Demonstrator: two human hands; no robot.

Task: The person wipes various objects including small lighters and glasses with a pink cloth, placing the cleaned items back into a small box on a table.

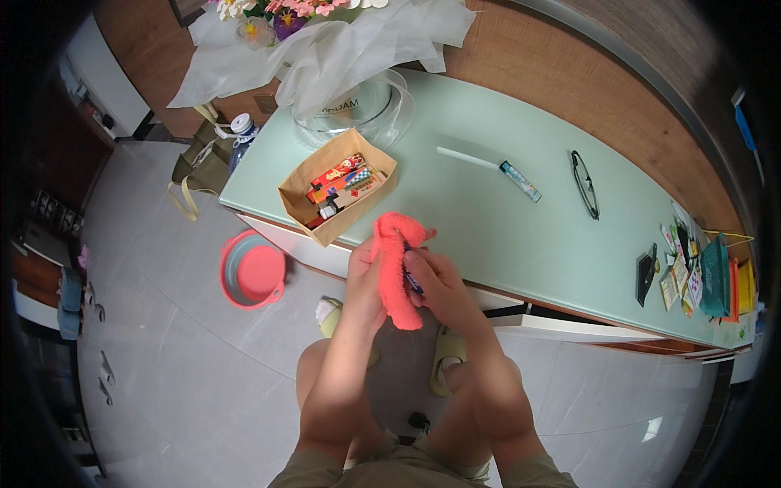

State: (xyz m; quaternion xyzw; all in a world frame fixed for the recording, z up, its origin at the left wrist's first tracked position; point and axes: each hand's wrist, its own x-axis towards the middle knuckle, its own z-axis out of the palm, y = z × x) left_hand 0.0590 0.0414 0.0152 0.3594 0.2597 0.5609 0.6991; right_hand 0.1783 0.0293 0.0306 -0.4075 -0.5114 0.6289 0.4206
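A coral-red fluffy cloth (395, 280) hangs folded in my left hand (364, 274), over the front edge of the glass-topped counter. My right hand (436, 274) grips a small dark object with pale writing (412, 279), pressed against the cloth; its kind cannot be told. The cloth partly hides the fingers of my left hand. Just beyond my hands, an open brown paper box (377, 204) holds several small colourful packets. Farther right on the counter lie a light blue tube with a black end (520, 181) and a white strip (467, 157).
Eyeglasses (586, 185) rest on the green counter (488, 244). Packets (683, 268) and a teal basket (715, 277) crowd its right end. A wrapped bouquet (341, 49) stands at the back. A pink-and-grey basin (253, 269) sits on the floor, left. A drawer front (567, 329) juts out below the counter.
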